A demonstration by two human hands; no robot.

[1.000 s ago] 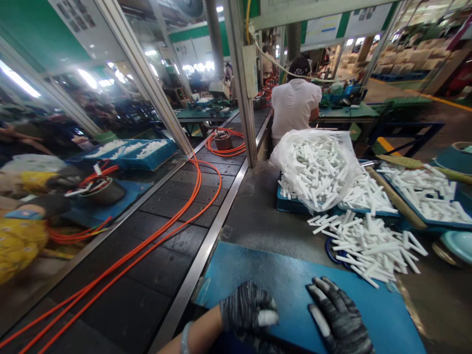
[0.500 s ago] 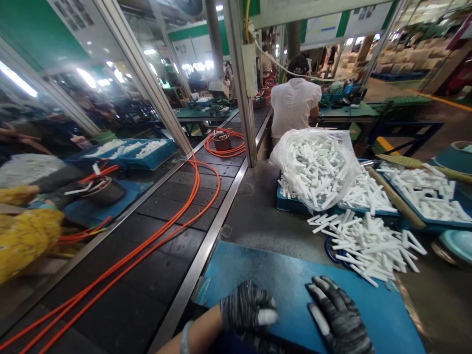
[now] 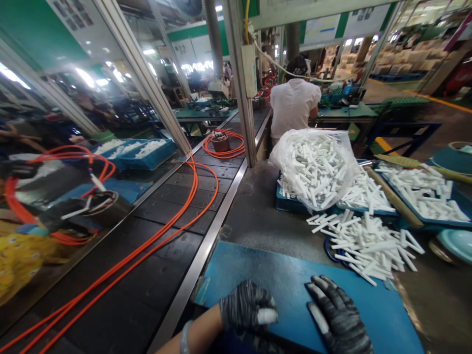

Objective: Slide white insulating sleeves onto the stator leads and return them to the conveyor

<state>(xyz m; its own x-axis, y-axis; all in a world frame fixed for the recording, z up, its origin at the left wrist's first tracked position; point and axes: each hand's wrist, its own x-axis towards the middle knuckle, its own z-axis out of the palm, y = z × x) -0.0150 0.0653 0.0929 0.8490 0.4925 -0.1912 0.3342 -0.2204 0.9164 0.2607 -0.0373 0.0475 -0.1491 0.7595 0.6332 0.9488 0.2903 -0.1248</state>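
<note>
In a grey-and-black striped glove, my left hand (image 3: 250, 306) rests at the near edge of a blue mat (image 3: 258, 263). Its fingers are curled in and closed, the white-tipped thumb lies along them, and no object shows in the grip. My right hand (image 3: 337, 314), gloved alike, lies palm down on the same mat with fingers stretched and slightly apart, holding nothing. Just beyond it is a loose pile of short white tubes (image 3: 372, 243). A dark blue ring-shaped handle (image 3: 329, 248) shows partly from under the pile.
Left of the mat runs a conveyor (image 3: 147, 260) with long orange cables (image 3: 173, 216) and a motor stator (image 3: 220, 141). A bag of white tubes (image 3: 313, 167) sits over blue trays. Across the belt, a co-worker's yellow sleeve (image 3: 22, 260) is beside another stator (image 3: 110, 206). A metal post (image 3: 241, 98) stands ahead.
My hands have stayed in place. Across the conveyor, the co-worker has lifted a bundle of orange cable, and the stator there has shifted and tilted toward the belt.
</note>
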